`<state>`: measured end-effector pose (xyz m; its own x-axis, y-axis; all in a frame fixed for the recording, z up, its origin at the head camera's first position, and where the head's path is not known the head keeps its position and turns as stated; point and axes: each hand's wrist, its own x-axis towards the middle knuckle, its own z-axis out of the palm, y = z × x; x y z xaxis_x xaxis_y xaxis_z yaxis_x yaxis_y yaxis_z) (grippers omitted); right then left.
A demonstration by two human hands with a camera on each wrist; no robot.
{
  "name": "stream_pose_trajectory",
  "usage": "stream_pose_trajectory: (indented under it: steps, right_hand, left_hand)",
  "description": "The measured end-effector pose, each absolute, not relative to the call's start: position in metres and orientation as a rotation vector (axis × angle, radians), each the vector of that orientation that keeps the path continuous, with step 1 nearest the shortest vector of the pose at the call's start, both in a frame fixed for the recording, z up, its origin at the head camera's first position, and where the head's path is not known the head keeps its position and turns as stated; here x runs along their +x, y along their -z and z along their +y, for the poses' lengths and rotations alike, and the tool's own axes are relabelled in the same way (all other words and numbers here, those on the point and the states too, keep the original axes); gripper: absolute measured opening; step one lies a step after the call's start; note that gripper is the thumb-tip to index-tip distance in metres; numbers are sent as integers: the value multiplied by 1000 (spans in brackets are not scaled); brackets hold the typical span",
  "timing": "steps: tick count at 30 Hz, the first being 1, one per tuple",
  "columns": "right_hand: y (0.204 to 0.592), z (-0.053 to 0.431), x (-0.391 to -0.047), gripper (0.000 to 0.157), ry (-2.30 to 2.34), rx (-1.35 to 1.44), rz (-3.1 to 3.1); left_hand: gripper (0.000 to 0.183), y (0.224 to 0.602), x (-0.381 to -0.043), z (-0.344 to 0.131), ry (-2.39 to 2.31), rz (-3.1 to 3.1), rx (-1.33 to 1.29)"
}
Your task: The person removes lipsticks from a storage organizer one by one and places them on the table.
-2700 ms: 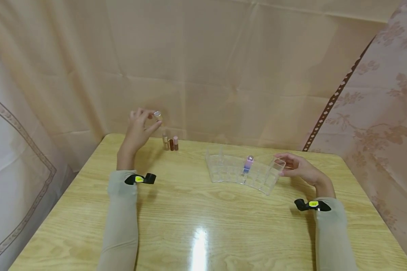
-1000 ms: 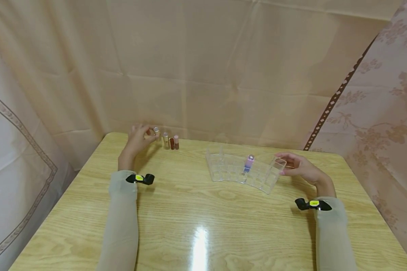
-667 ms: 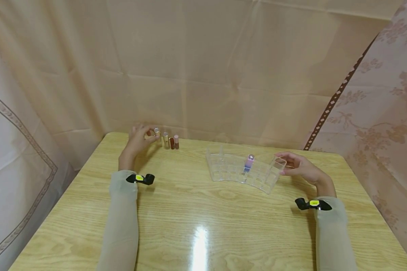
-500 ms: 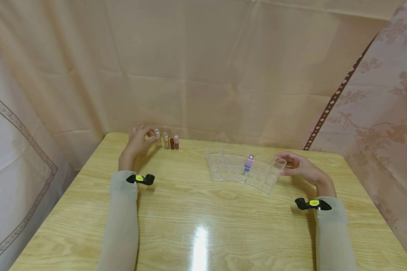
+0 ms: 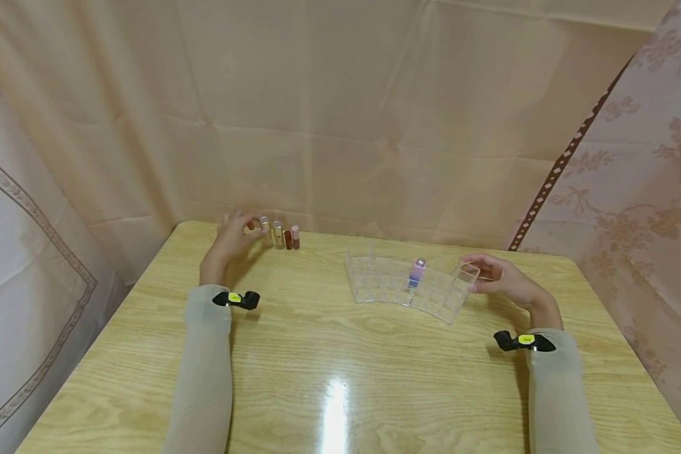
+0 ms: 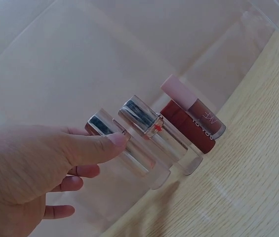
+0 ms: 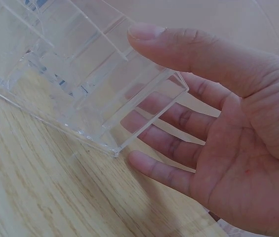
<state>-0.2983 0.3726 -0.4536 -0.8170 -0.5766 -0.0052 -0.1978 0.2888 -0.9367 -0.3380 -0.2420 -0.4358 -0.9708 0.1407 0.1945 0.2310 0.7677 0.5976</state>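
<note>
At the far left of the table, my left hand [image 5: 234, 238] pinches a lipstick [image 6: 138, 157] with a shiny metallic cap and a clear base between thumb and fingers. It stands at the left end of a short row. Beside it come a similar lipstick [image 6: 151, 129] with a small red mark, a dark red tube [image 6: 191, 129] and a pink-capped lip gloss [image 6: 196, 106]. My right hand [image 5: 502, 280] holds the right end of a clear curved organizer [image 5: 394, 296], thumb at the front and fingers behind. One pink-and-blue tube [image 5: 417, 272] stands in a middle compartment.
The wooden table [image 5: 295, 359] ends at the back against a beige curtain [image 5: 318, 126], close behind the row of tubes. A patterned cloth [image 5: 658, 189] hangs at the right and a white one [image 5: 28, 284] at the left.
My left hand has come down with the lipstick from above the table to the left end of the row, then edged slightly right toward the others. My right hand and the organizer stay put.
</note>
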Motion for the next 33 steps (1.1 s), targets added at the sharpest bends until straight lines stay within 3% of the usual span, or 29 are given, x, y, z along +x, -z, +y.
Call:
stream_pose_trajectory:
  steps: [33]
  right_hand:
    - [454,370,-298,60,1541,-708,2230]
  left_hand:
    - [38,438,-336,-242,987,-2887,-289]
